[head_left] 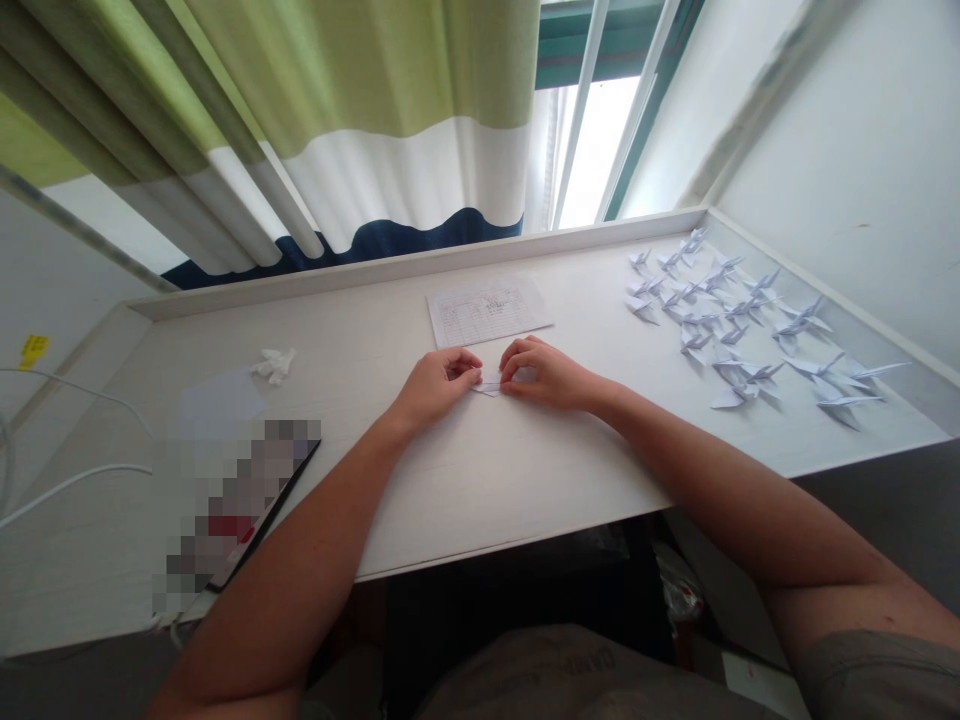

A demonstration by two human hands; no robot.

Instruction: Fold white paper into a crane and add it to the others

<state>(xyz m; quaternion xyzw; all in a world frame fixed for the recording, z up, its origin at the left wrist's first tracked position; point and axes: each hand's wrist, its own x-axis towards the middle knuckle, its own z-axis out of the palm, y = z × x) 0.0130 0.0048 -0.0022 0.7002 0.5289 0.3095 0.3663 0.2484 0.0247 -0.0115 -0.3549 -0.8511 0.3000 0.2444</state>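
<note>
Between my two hands, low over the middle of the white desk, is a small folded piece of white paper point(490, 384). My left hand point(444, 383) pinches its left side with thumb and fingers. On the right side, my right hand point(546, 374) grips it the same way, fingers curled. Parts of the paper are hidden behind my fingers. Just beyond my hands lies a printed sheet with a table on it point(480, 312). Several folded white paper cranes point(739, 320) stand grouped at the right end of the desk.
A pixelated dark-edged device point(247, 510) lies by my left forearm, with white cables point(75, 485) beside it. Behind it are white paper sheets point(217, 402) and a crumpled white tissue point(274, 365). A raised ledge point(420, 258) runs along the desk's back, below a curtain point(390, 90).
</note>
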